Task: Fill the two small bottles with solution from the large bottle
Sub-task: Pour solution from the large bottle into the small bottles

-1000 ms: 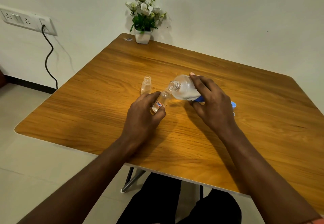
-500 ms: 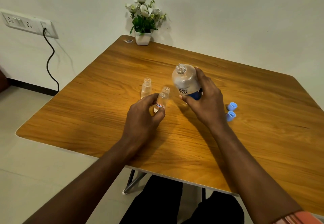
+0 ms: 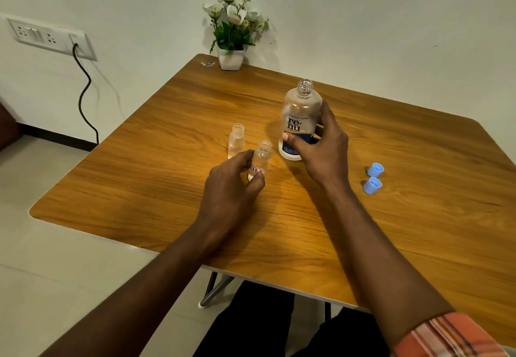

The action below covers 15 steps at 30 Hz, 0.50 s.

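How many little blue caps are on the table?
2. One blue cap lies on the table to the right of the right hand; the other blue cap sits just in front of it, nearer the person. No others show.

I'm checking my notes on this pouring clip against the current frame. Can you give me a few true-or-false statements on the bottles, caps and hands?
1. The large bottle is upright and uncapped in the right hand. True.
2. The left hand holds the labelled small bottle. True.
3. Both small bottles have their caps on. False: the held one and the other small bottle both have open necks.
4. The two blue caps lie left of the left hand. False: they lie on the table to the right of the right hand.
5. A flower pot stands at the table's far corner. True.
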Each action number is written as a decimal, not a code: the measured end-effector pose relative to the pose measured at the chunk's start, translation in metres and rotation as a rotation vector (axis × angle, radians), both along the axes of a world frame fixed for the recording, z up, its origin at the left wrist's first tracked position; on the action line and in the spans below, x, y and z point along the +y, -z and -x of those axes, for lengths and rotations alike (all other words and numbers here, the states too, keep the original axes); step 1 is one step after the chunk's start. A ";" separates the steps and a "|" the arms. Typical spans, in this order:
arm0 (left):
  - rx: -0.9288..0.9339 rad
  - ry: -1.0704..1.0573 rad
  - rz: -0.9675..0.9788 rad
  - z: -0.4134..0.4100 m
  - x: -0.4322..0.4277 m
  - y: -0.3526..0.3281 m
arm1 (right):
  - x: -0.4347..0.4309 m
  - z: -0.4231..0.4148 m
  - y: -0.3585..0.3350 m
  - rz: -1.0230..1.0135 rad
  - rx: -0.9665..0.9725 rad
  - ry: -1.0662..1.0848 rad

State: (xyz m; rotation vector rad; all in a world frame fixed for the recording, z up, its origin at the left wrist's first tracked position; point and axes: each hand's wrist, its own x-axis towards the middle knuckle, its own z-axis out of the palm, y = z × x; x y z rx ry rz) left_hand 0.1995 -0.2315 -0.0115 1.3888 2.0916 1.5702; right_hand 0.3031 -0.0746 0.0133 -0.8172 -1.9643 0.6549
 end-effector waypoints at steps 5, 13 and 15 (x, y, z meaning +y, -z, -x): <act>-0.005 -0.001 0.023 0.000 0.001 0.000 | 0.001 -0.002 0.001 0.060 0.050 -0.001; -0.015 0.008 0.042 -0.001 0.001 0.001 | 0.002 -0.005 0.001 0.111 0.064 -0.022; -0.012 0.002 0.047 -0.001 0.001 0.001 | 0.001 -0.006 0.002 0.126 0.070 -0.025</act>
